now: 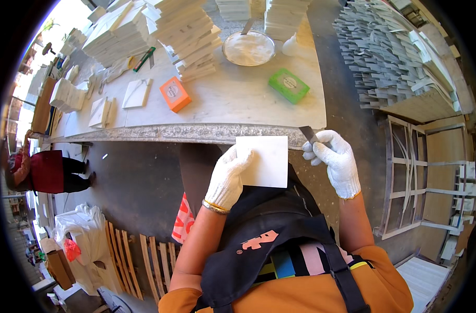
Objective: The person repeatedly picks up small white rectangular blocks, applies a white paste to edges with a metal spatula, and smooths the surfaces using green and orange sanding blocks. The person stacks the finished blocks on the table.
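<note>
Just below the counter (pixel 206 133) edge, the left hand (pixel 228 177) in a white glove holds a square white tile (pixel 264 159), fingers (pixel 243 155) curled over its left edge and pinching it. Beside the tile's right edge, the right hand (pixel 336 159), also gloved, has its fingers pressed shut around a thin dark blade (pixel 308 133). On the counter lie an orange box (pixel 175 94), a green box (pixel 289 85) and a metal bowl (pixel 248 48) of white paste.

A pale stone tabletop (pixel 238 99) spans the upper middle of the frame. On it lie an orange box (pixel 175 94), a green box (pixel 288 85), a round metal bowl (pixel 248 48), loose white tiles (pixel 137 93) and tall stacks of tiles (pixel 188 36) toward the top.
</note>
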Tool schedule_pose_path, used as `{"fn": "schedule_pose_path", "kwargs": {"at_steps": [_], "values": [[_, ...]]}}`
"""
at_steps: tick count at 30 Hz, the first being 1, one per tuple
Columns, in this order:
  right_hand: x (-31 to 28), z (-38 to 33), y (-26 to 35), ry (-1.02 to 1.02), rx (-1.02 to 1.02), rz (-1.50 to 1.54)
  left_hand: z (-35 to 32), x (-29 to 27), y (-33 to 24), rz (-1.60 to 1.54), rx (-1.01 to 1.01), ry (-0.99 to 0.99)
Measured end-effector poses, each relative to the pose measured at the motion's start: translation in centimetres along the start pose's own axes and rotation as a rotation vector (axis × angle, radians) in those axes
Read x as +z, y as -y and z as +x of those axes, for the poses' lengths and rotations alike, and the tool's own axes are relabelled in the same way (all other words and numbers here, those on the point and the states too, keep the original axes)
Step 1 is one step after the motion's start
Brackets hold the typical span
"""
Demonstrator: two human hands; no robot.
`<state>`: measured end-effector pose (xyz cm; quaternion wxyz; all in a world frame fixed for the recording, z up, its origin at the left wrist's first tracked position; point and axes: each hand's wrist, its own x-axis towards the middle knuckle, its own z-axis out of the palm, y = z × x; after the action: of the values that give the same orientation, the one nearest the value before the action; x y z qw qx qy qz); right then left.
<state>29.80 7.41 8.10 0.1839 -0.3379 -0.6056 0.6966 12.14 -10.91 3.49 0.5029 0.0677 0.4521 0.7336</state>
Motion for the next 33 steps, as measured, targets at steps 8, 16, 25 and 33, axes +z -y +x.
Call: {"fn": "schedule_pose_path", "kwargs": {"at_steps": [8, 16, 25, 33], "values": [[2.1, -0.3, -0.5, 0.314, 0.094, 0.018, 0.1, -0.4, 0.5, -0.061, -0.060, -0.001], [4.3, 0.1, -0.6, 0.169, 0.115, -0.018, -0.7, -0.6, -0.6, 0.095, 0.095, 0.060], [6.0, 0.1, -3.0, 0.075, 0.079, 0.227, -0.8, -0.6, 1.6, -0.328, 0.048, 0.192], [4.3, 1.3, -0.2, 0.148, 0.068, -0.003, -0.2, -2.6, 1.5, -0.362, 0.111, -0.007]]}}
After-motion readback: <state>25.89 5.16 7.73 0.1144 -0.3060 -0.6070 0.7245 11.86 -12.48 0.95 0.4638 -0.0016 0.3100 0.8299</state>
